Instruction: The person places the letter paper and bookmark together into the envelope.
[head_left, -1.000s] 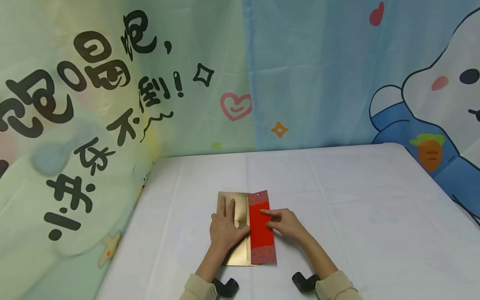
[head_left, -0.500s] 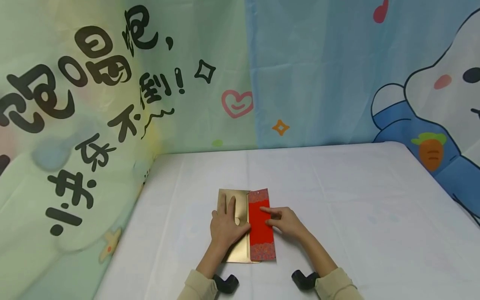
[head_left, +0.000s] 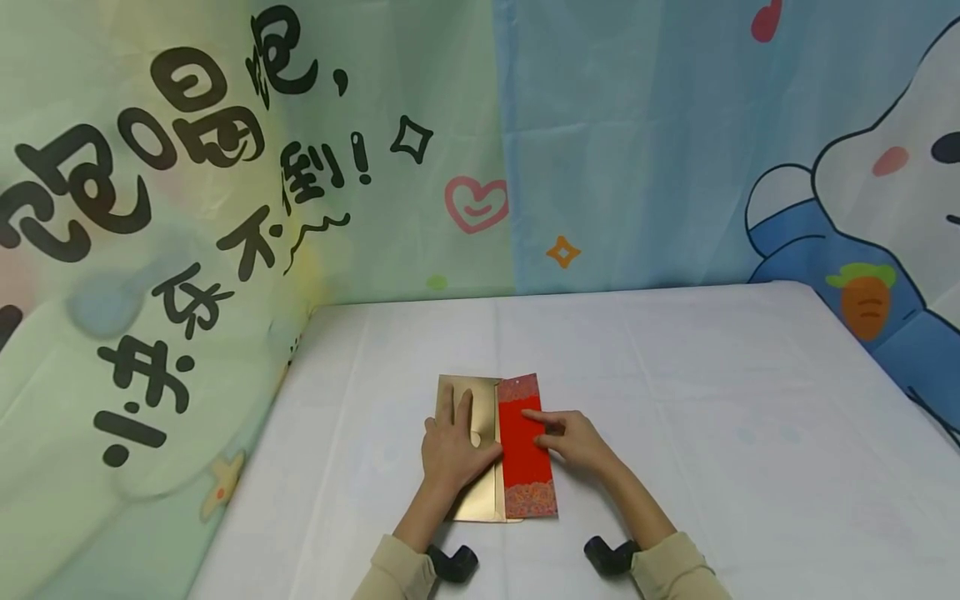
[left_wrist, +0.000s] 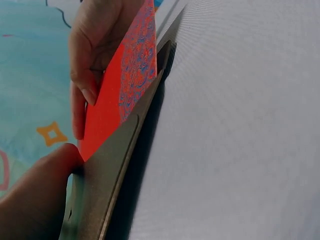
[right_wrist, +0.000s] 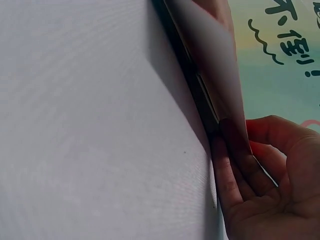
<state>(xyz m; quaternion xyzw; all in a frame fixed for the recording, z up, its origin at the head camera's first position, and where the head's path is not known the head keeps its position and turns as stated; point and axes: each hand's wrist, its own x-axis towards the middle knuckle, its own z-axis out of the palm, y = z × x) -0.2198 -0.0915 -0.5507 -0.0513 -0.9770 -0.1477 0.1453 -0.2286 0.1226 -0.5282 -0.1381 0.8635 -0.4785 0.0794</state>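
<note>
A flat gold case (head_left: 480,500) lies on the white table, with a round mark near its middle. Over its right side stands a red card panel (head_left: 523,454) with patterned bands at both ends, its back pale in the right wrist view. My left hand (head_left: 450,454) rests on the gold case with fingers straight and spread, thumb tip at the panel's left edge. My right hand (head_left: 573,440) pinches the panel's right edge, some fingers beneath it and others on top. In the left wrist view the panel (left_wrist: 107,117) tilts up off the gold surface.
White cloth covers the table (head_left: 675,400). Printed curtains (head_left: 405,225) hang at the back and left. A black wrist mount (head_left: 453,565) sits at the left sleeve, and another wrist mount (head_left: 610,557) at the right one.
The head view has tilted slightly downward. The red panel's lower right end has shifted a little to the right with my right hand. My left hand stays in place on the gold case.
</note>
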